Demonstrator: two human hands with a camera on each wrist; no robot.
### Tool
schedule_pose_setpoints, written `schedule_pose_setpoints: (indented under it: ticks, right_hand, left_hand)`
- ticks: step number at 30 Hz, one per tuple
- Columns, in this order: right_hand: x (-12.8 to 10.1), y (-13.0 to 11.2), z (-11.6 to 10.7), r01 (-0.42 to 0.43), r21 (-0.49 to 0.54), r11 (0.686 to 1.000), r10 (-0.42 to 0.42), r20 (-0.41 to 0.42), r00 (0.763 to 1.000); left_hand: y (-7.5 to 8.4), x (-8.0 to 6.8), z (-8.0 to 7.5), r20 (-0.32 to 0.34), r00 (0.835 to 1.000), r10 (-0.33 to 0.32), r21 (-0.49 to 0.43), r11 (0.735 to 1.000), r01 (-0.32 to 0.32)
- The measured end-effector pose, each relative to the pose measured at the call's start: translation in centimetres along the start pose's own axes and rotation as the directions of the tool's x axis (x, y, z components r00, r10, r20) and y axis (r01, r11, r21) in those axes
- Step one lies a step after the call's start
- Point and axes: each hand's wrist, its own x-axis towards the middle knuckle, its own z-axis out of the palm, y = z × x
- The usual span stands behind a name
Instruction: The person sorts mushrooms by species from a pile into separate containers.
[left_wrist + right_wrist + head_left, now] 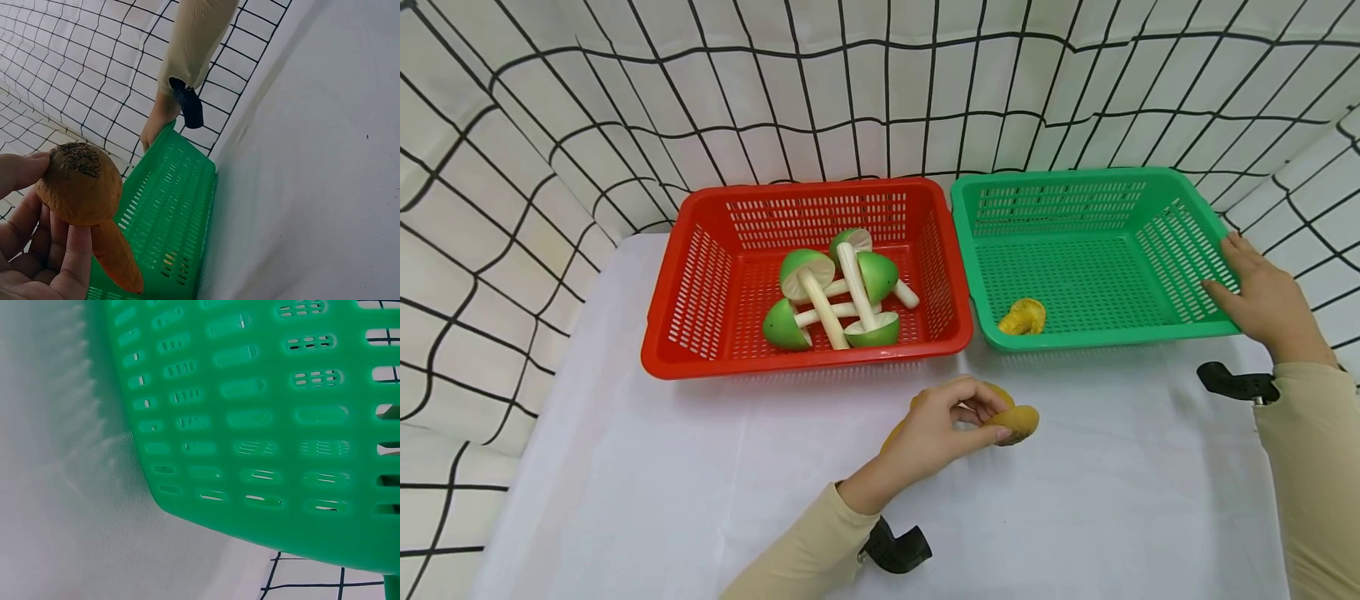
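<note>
My left hand (936,425) pinches a yellow-brown mushroom (1019,423) by its cap, in front of the two baskets. In the left wrist view, thumb and fingertips hold the rounded cap (81,184), which has a dark rough patch; its stem (115,256) points down. More yellow-brown shapes (891,437) show behind that hand, mostly hidden. Over at the right, my right hand (1270,292) grips the end rim of the green basket (1093,339), thumb on the inner side. Inside this basket, a yellow mushroom (1024,317) lies at the near left corner.
A red basket (805,367) stands left of the green one, holding several green-capped mushrooms (786,325) with pale stems. White cloth (700,467) covers the table. Black-lined white sheeting (865,92) rises behind the baskets and on both sides.
</note>
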Motion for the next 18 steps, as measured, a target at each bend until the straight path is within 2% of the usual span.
schedule_pose_setpoints:
  ticks: [6,18]
  right_hand:
    - [-0.07,0.01,-0.03,-0.001,0.001,1.0,0.001,-0.004,1.0]
    - [-0.16,-0.15,-0.01,-0.014,0.015,1.0,0.014,-0.004,1.0]
  left_hand:
    - [0.22,0.48,-0.26,-0.014,1.0,0.024,-0.018,1.0,-0.024]
    - [0.87,1.03,-0.66,-0.038,0.999,0.031,-0.043,0.999,-0.032]
